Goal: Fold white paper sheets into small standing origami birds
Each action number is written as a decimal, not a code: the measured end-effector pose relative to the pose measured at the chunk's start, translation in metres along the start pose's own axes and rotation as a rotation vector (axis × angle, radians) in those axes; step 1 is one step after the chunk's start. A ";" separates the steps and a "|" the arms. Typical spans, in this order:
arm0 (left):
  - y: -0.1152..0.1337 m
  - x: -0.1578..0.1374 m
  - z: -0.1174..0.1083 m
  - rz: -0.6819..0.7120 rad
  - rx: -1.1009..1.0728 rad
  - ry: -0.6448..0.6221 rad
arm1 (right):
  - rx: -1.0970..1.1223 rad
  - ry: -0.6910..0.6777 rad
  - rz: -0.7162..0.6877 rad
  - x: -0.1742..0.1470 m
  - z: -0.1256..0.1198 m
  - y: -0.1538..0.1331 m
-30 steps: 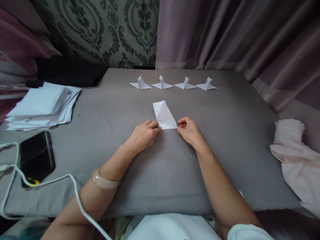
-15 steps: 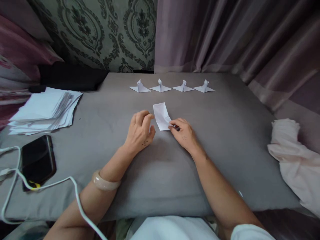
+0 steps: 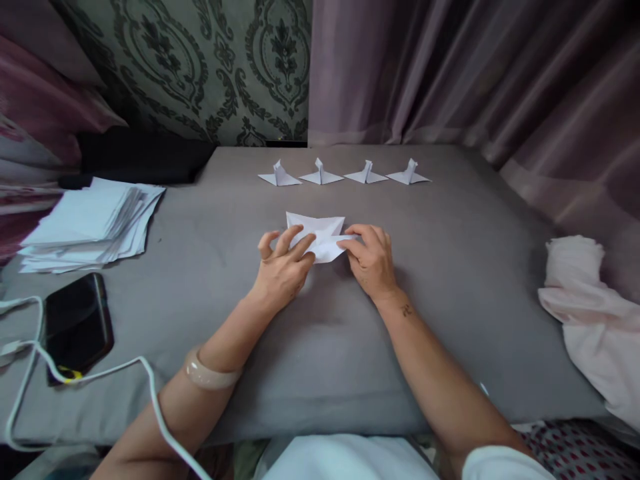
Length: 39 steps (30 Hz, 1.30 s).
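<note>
A partly folded sheet of white paper point(image 3: 325, 250) lies on the grey cloth-covered table between my hands, its far edge spread into two points. My right hand point(image 3: 371, 259) pinches a corner of it between thumb and fingers. My left hand point(image 3: 287, 267) rests over the near left part of the paper, fingers apart and touching it; some of the paper is hidden beneath them. Beyond, several folded white paper figures point(image 3: 320, 175) stand in a row, each with flat side points and an upright middle piece.
At the left lies a stack of white paper point(image 3: 85, 223), with a black phone point(image 3: 80, 323) in front of it. A white cable point(image 3: 150, 380) crosses my left forearm. Pale bunched cloth point(image 3: 595, 320) lies on the right, and a black folded item point(image 3: 145, 157) sits at the back left.
The paper has opened from a narrow rectangle into a wider, pointed shape. My left hand has moved onto it with fingers spread, while my right hand still grips its corner.
</note>
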<state>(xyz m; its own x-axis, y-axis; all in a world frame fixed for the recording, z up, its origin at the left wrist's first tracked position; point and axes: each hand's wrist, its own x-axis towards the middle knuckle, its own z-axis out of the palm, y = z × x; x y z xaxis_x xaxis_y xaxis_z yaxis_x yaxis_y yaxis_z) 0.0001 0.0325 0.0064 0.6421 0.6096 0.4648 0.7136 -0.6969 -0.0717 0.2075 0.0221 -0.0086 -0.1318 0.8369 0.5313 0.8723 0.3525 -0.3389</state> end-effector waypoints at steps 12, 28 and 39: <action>0.013 0.003 0.000 0.083 0.043 -0.298 | 0.017 -0.294 -0.035 -0.016 -0.009 0.006; 0.004 0.007 0.013 -0.272 -0.170 -0.113 | 0.137 -0.249 0.145 -0.032 -0.012 0.014; -0.013 0.018 0.011 -0.224 -0.674 -0.346 | 0.056 -0.268 0.091 -0.024 -0.010 0.017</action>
<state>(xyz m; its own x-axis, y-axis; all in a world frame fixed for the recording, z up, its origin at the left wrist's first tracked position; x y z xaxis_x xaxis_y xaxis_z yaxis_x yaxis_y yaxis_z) 0.0050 0.0563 0.0060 0.6327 0.7685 0.0958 0.5837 -0.5545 0.5931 0.2306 0.0038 -0.0191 -0.1801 0.9445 0.2747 0.8599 0.2868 -0.4222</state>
